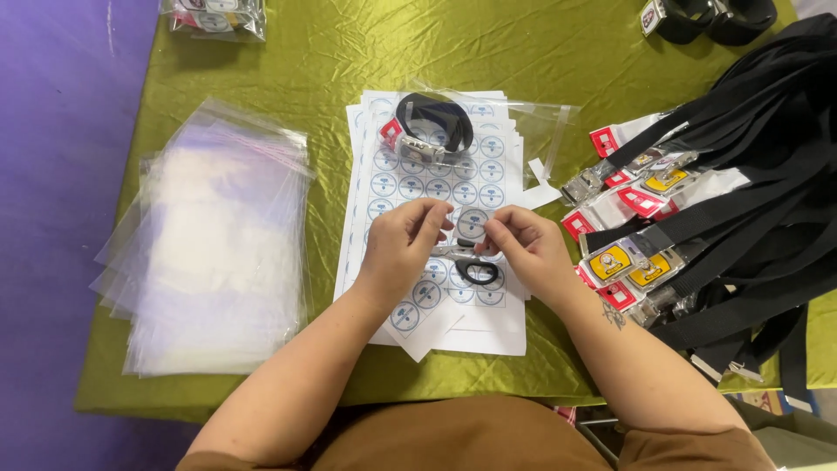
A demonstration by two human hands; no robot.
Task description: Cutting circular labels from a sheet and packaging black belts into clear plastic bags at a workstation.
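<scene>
left hand (403, 244): fingertips pinched, grip closed | right hand (523, 246): same, thumbs nearly meeting | forearms converging

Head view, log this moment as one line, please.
left hand + right hand: pinching round sticker | under hands: sticker sheets, scissors | on sheets: rolled belt | left: clear bags | right: black belts

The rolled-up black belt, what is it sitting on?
The rolled black belt lies on a stack of white sticker sheets with round blue labels, partly over a clear bag. The stickers directly beneath it are hidden.
</scene>
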